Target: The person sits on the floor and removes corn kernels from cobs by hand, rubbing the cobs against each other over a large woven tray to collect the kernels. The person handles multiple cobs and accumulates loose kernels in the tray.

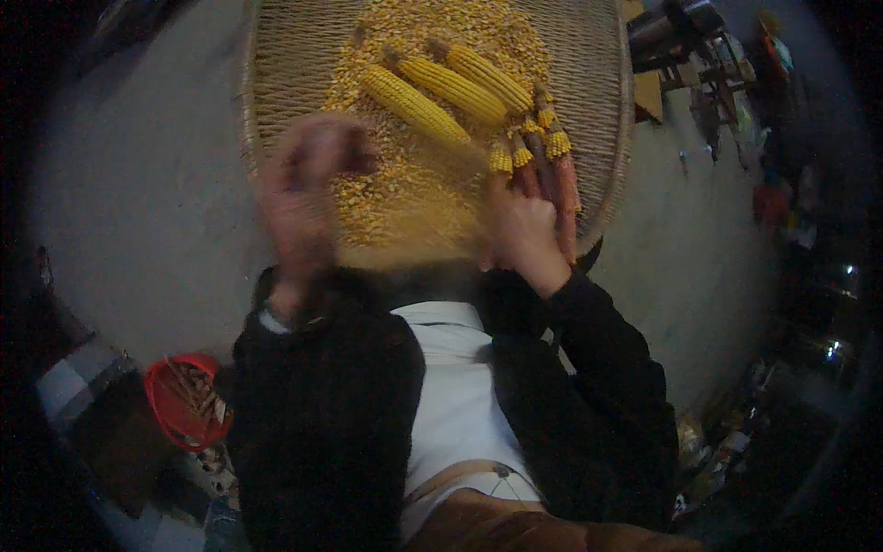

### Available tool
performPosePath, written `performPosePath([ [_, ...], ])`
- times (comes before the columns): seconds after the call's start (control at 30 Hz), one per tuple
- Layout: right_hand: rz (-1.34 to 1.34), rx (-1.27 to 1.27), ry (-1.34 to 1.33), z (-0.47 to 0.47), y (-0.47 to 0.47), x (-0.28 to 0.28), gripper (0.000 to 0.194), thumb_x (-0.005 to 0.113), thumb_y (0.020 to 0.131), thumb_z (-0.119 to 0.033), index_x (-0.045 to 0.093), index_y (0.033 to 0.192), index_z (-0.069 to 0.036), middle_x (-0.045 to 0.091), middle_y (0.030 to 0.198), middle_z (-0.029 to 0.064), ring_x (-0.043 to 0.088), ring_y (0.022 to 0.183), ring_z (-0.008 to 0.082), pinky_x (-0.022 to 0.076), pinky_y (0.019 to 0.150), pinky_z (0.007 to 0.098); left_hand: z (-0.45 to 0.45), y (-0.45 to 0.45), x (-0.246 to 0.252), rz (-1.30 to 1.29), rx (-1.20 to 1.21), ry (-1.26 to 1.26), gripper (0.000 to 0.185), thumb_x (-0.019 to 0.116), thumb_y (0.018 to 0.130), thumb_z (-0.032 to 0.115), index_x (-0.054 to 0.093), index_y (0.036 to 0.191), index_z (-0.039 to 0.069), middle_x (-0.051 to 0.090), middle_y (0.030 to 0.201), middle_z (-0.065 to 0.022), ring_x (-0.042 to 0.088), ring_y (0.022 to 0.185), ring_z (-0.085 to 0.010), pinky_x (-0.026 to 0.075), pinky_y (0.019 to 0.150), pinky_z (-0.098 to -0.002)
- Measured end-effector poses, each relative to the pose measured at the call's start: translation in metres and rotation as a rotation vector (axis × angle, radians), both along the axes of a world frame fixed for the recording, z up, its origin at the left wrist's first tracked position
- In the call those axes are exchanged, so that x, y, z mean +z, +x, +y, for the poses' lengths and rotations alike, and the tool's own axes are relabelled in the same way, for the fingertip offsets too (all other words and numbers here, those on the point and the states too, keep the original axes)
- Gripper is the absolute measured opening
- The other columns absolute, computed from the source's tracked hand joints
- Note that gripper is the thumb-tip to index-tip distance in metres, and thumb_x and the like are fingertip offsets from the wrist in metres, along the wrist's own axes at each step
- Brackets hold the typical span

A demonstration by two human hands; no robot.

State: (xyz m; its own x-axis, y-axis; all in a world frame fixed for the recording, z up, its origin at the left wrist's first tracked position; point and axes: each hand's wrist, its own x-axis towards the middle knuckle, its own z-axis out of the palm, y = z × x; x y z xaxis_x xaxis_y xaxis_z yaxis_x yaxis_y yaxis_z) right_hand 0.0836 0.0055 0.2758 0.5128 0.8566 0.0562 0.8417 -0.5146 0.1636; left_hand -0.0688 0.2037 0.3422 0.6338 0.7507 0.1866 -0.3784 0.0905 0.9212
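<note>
Before me is a shallow woven basket (293, 62) with loose yellow corn kernels (483, 21) spread over its middle. Three full ears of corn (414, 105) lie slantwise on the kernels. Several mostly stripped corncobs (566, 181), reddish with yellow kernels left at one end, rest along the right side. My left hand (307, 169) is blurred above the basket's left part, its fingers curled; whether it holds anything is unclear. At the near right, my right hand (528, 224) is closed beside the stripped cobs, and blur hides what its fingers grip.
A red plastic container (153, 407) with what look like bare corncobs stands on the floor at lower left. Grey floor (172, 179) lies on both sides of the basket. Wooden furniture and clutter (717, 76) stand at upper right.
</note>
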Motion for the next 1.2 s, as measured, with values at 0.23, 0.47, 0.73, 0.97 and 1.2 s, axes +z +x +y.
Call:
performPosePath([
  [0.23, 0.618, -0.295, -0.019, -0.014, 0.035, 0.038, 0.051, 0.067, 0.072, -0.042, 0.063, 0.098, 0.001, 0.065, 0.087, 0.0196, 0.065, 0.075, 0.032, 0.0503, 0.071, 0.0394, -0.054, 0.084, -0.033, 0.117, -0.008, -0.172, 0.026, 0.055, 0.091, 0.023, 0.056, 0.105, 0.001, 0.059, 0.093, -0.0034, 0.055, 0.085, -0.0118, 0.044, 0.074, -0.0249],
  [0.47, 1.361, -0.296, 0.333, -0.017, 0.027, 0.037, 0.043, 0.06, 0.085, -0.033, 0.055, 0.108, 0.003, 0.062, 0.081, 0.0126, 0.061, 0.065, 0.02, 0.0483, 0.06, 0.0304, -0.05, 0.09, -0.072, 0.149, -0.231, -0.628, 0.03, 0.056, 0.091, 0.031, 0.056, 0.105, 0.004, 0.059, 0.094, -0.004, 0.056, 0.088, -0.0156, 0.045, 0.079, -0.0291],
  [0.73, 2.501, -0.534, 0.365, 0.013, -0.001, 0.034, 0.029, 0.054, 0.091, -0.034, 0.05, 0.101, -0.007, 0.042, 0.059, -0.0019, 0.038, 0.042, 0.0061, 0.0297, 0.034, 0.0207, -0.041, 0.084, -0.074, -0.278, -0.544, -0.983, 0.03, 0.055, 0.091, 0.034, 0.055, 0.1, 0.006, 0.053, 0.081, -0.0038, 0.051, 0.085, -0.0175, 0.043, 0.085, -0.034],
  [0.97, 2.213, -0.476, 0.187, 0.031, -0.002, 0.032, 0.023, 0.056, 0.088, -0.027, 0.051, 0.079, -0.007, 0.042, 0.055, -0.0016, 0.036, 0.038, 0.0068, 0.0278, 0.032, 0.0227, -0.036, 0.083, -0.09, -0.143, -0.514, -0.752, 0.023, 0.056, 0.09, 0.03, 0.049, 0.087, 0.009, 0.045, 0.074, -0.002, 0.045, 0.075, -0.0148, 0.04, 0.071, -0.0278],
  [1.2, 1.462, -0.264, 0.282, 0.052, -0.006, -0.011, 0.021, 0.058, 0.08, -0.016, 0.053, 0.088, 0.002, 0.06, 0.067, 0.0148, 0.06, 0.056, 0.0267, 0.0469, 0.05, 0.036, -0.031, 0.093, -0.1, 0.059, -0.14, -0.9, 0.019, 0.059, 0.087, 0.023, 0.046, 0.084, 0.01, 0.044, 0.066, -0.0009, 0.045, 0.064, -0.0135, 0.04, 0.059, -0.0267],
])
